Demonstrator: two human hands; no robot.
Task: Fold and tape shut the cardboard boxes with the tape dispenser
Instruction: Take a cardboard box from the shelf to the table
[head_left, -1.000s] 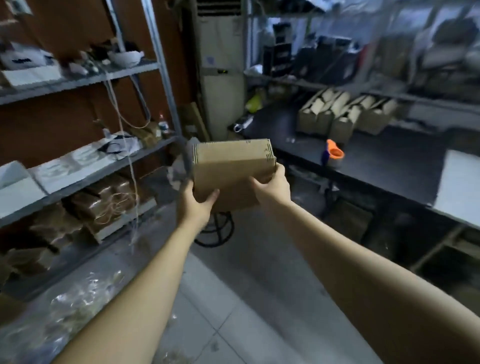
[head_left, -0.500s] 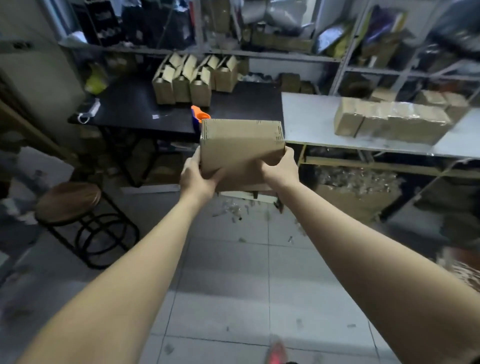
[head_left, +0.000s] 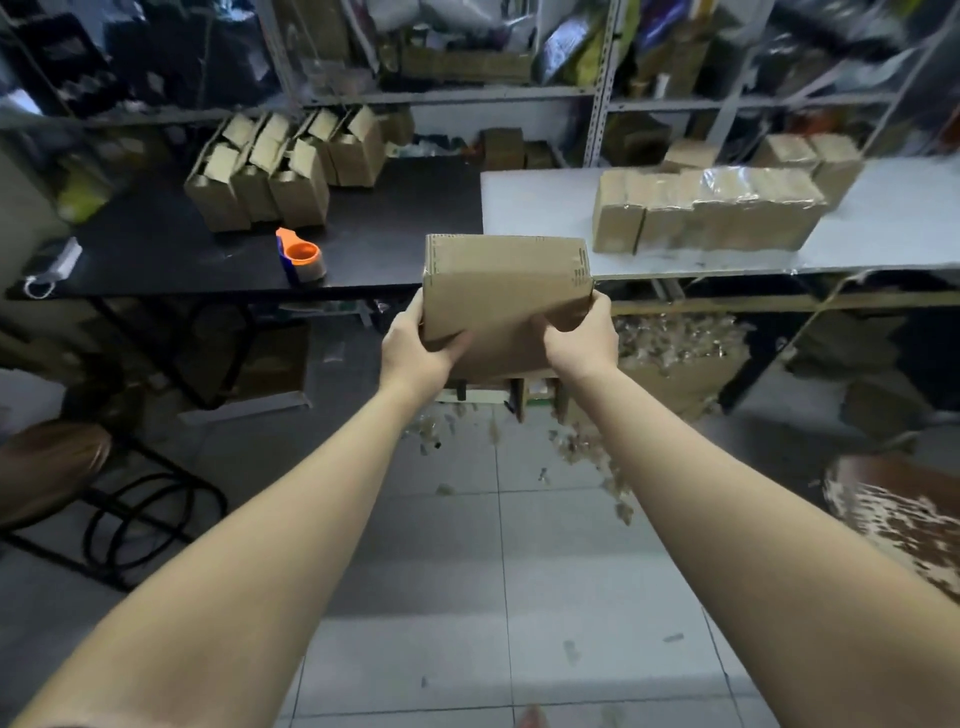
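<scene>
Now we hold the cardboard box (head_left: 506, 291) in the air. Our left hand (head_left: 415, 345) and right hand (head_left: 582, 338) each grip a lower corner. We judge taping comes next, so it needs setting down beside the tape dispenser (head_left: 304, 257) on the black table (head_left: 389, 244).

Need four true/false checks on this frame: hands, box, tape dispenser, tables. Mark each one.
1. The left hand and the right hand both hold the cardboard box. True.
2. The tape dispenser is in the right hand. False: it sits on the black table.
3. A row of boxes lies on the white table. True.
4. The cluster of boxes on the black table is taped shut. False: their flaps stand open.
</scene>
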